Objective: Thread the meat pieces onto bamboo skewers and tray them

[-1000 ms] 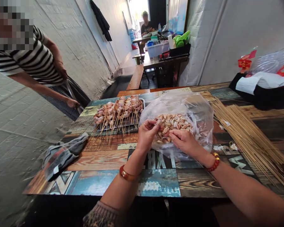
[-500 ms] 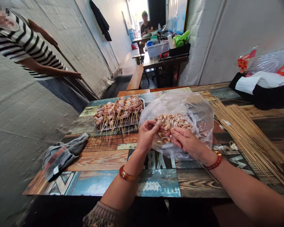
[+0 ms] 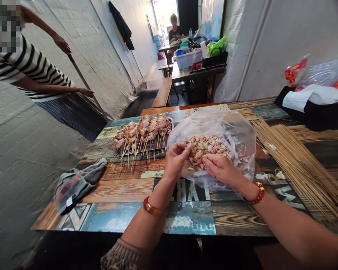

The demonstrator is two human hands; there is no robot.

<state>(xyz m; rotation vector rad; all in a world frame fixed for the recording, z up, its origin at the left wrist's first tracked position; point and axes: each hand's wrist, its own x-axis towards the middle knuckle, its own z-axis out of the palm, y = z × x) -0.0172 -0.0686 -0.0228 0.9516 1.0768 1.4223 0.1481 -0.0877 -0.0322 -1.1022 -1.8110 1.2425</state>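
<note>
Over an open clear plastic bag (image 3: 242, 129) of garlic cloves (image 3: 211, 144), both my hands work close together. My left hand (image 3: 178, 156) is closed in a pinch at the bag's left side, on what looks like a garlic clove, mostly covered by the fingertips. My right hand (image 3: 221, 169) is closed too, fingertips pressed together a little to the right and lower. A thin bamboo skewer (image 3: 240, 195) runs out beneath its wrist; the skewer's tip is hidden. Left of the bag, a metal tray (image 3: 172, 123) carries several garlic-loaded skewers (image 3: 146, 129), sticks facing me.
Bare bamboo skewers (image 3: 295, 161) lie spread on the table's right. A grey cloth (image 3: 81, 183) lies at the left, and a black bag (image 3: 321, 114) at the back right. One person (image 3: 39, 71) stands left holding a long handle; another (image 3: 174, 32) sits far back.
The standing person's hands and upper body have shifted slightly, with the long handle more visible. My hands stay nearly in place over the bag; the view has shifted a little.
</note>
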